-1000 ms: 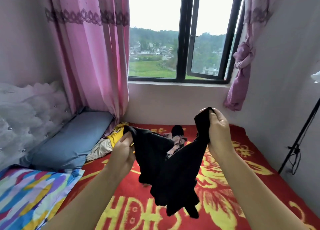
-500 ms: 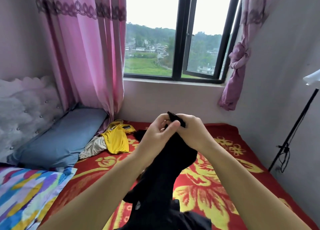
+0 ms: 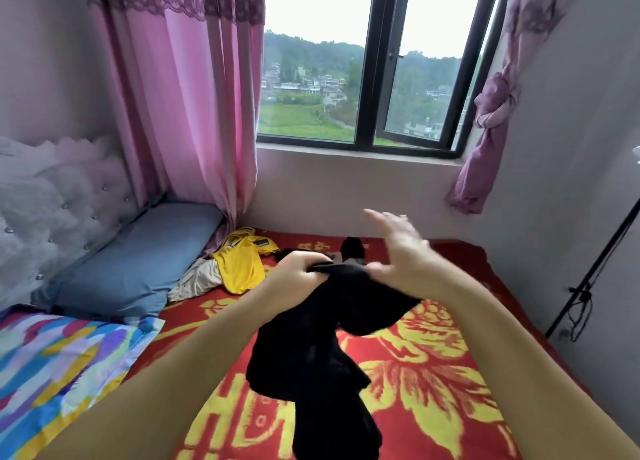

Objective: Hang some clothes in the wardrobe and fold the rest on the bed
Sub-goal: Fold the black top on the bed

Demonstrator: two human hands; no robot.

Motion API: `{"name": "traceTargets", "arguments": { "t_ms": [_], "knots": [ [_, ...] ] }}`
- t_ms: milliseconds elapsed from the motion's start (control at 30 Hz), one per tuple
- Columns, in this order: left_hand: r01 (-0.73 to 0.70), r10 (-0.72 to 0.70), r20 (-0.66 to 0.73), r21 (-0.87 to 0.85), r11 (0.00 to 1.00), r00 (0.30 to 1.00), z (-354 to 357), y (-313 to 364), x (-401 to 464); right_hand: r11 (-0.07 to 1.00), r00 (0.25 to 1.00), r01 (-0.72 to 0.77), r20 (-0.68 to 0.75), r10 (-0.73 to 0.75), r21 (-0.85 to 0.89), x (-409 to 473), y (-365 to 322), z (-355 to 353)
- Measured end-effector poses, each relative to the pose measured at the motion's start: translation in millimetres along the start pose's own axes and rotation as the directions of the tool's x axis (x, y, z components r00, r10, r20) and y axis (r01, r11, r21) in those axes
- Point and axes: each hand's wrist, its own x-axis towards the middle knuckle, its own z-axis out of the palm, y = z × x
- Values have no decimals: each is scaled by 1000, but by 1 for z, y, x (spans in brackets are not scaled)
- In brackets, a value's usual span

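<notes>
**A:** ok so who's got hold of what here?

**B:** Left hand (image 3: 297, 276) is clenched on the top edge of the black garment (image 3: 322, 352), bunching it in the fist. Right hand (image 3: 403, 251) is spread, fingers (image 3: 375, 217) fanned and blurry, palm facing left. Its lower edge is right at the cloth's top fold, but I can't tell if it's touching. It isn't gripping anything.

**A:** and the garment, where is it?

**B:** Hanging from the left fist in mid-scene, above the red blanket (image 3: 433, 373). It drapes toward the near edge and its lowest part looks to reach the blanket near the bottom.

**A:** anything else lying around?

**B:** A yellow shirt (image 3: 239, 265) is crumpled on the blanket at the far left, with a beige cloth (image 3: 197, 279) tucked just beside it on its left. Another dark piece (image 3: 351, 248) lies on the far side, behind the hands. A blue pillow (image 3: 138, 258) lies left of the shirt, and 1 striped pillow (image 3: 52, 362) sits nearer, at the left edge.

**A:** background?

**B:** Window (image 3: 367, 78) on the far wall, a pink curtain (image 3: 180, 95) hanging left of it, and a knotted curtain (image 3: 491, 113) on the right.
</notes>
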Motion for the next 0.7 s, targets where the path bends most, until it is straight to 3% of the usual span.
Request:
{"name": "traceTargets", "arguments": {
  "t_ms": [67,100,167,233,400,467,567,633,700],
  "knots": [
    [-34,34,76,-6,999,997,5,22,7,980,973,167,140,-181,104,-4,-19,16],
    [-34,38,73,-53,998,997,6,29,11,965,970,179,132,-206,191,-4,-24,23],
    [8,-3,25,-202,979,1000,0,37,17,921,993,112,-2,-120,372,-1,-25,29],
    [71,-72,8,-294,953,997,-7,35,19,900,990,121,-123,-76,418,2,-19,30],
    [192,-144,208,-233,954,967,18,7,-9,848,968,94,-246,43,521,3,-4,22],
    [213,-187,153,-173,962,970,37,-6,-22,849,976,38,-202,83,528,1,-2,20],
    [173,-191,-34,-300,938,981,42,-9,-22,857,988,3,-137,79,516,-3,4,20],
    [79,-113,-82,-339,938,990,38,1,-16,819,997,20,-70,25,574,-10,6,19],
    [28,-52,-80,-274,961,995,36,10,-12,779,996,76,-13,-87,623,-20,7,23]
  ]
}}
